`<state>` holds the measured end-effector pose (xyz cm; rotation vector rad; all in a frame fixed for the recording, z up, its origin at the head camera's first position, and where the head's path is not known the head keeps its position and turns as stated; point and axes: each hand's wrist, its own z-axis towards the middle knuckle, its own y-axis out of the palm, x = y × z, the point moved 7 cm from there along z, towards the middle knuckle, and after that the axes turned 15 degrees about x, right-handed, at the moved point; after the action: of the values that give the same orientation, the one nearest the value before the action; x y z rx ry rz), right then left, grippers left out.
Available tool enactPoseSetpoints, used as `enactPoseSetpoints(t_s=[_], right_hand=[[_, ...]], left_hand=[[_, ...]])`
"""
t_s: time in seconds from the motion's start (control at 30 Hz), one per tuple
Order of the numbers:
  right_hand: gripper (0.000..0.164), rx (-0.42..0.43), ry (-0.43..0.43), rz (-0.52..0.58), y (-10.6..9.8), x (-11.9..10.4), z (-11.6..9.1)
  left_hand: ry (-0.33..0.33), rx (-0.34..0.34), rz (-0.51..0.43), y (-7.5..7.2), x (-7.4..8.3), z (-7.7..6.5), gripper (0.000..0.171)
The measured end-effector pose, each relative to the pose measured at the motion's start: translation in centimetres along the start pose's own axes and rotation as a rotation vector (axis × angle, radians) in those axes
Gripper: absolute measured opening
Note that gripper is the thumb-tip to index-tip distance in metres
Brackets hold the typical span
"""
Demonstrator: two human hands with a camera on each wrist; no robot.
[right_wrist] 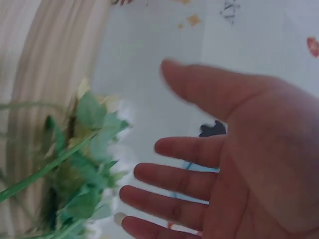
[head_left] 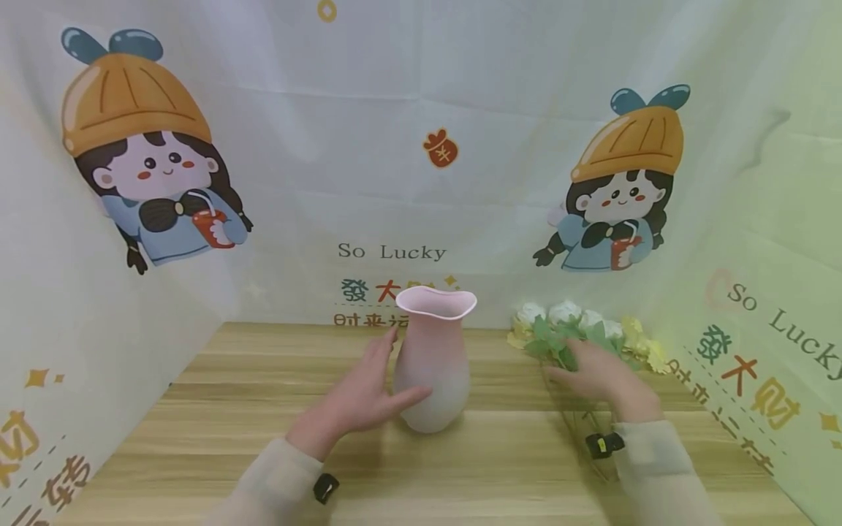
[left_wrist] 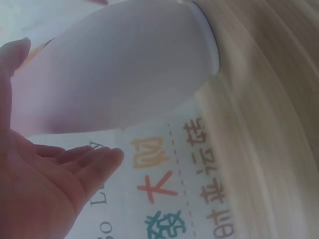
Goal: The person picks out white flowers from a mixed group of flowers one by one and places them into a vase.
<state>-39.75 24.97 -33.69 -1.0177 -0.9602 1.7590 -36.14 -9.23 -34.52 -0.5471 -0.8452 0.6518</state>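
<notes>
A vase [head_left: 432,361], pink at its wavy rim and fading to white below, stands upright on the table. My left hand [head_left: 358,398] is spread beside its left side, thumb in front of it; whether the skin touches the vase I cannot tell. In the left wrist view the vase [left_wrist: 124,69] lies between the thumb and the straight fingers. My right hand [head_left: 601,376] hovers over a bunch of artificial flowers [head_left: 566,314] with white and yellow blooms. In the right wrist view its fingers are extended with nothing between them, and green leaves [right_wrist: 84,164] lie beyond the fingertips.
The wood-grain table [head_left: 263,416] runs back to a printed cloth backdrop [head_left: 296,175], which also hangs along both sides. Thin flower stems [head_left: 582,438] reach toward the front under the right wrist. Each wrist wears a small black device [head_left: 325,488].
</notes>
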Motion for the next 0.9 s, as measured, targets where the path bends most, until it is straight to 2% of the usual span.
enactPoseSetpoints(t_s=[0.13, 0.27, 0.4, 0.47, 0.53, 0.67, 0.9], right_hand=[[0.072, -0.061, 0.056, -0.001, 0.9, 1.7, -0.3], [0.052, -0.109, 0.101, 0.024, 1.6, 2.8, -0.9], [0.032, -0.127, 0.124, 0.039, 2.2, 3.5, -1.2], [0.016, -0.123, 0.121, 0.027, 2.4, 3.8, -1.2], [0.008, -0.119, 0.119, 0.013, 2.6, 4.0, -1.3], [0.023, -0.12, 0.147, 0.02, 3.0, 4.4, -1.3], [0.036, -0.132, 0.198, 0.038, 3.4, 4.8, -1.5]], left_hand=[[-0.008, 0.029, -0.102, 0.5, 0.1, 0.6, 0.11], [-0.006, 0.049, -0.205, 1.1, 0.3, 1.1, 0.102], [-0.005, 0.049, -0.239, 1.5, 0.2, 1.2, 0.102], [-0.003, 0.049, -0.244, 1.5, 0.2, 1.2, 0.098], [0.006, 0.055, -0.247, 1.4, 0.3, 1.3, 0.093], [0.021, 0.065, -0.256, 1.3, 0.5, 1.5, 0.086], [0.017, 0.062, -0.264, 1.2, 0.6, 1.4, 0.084]])
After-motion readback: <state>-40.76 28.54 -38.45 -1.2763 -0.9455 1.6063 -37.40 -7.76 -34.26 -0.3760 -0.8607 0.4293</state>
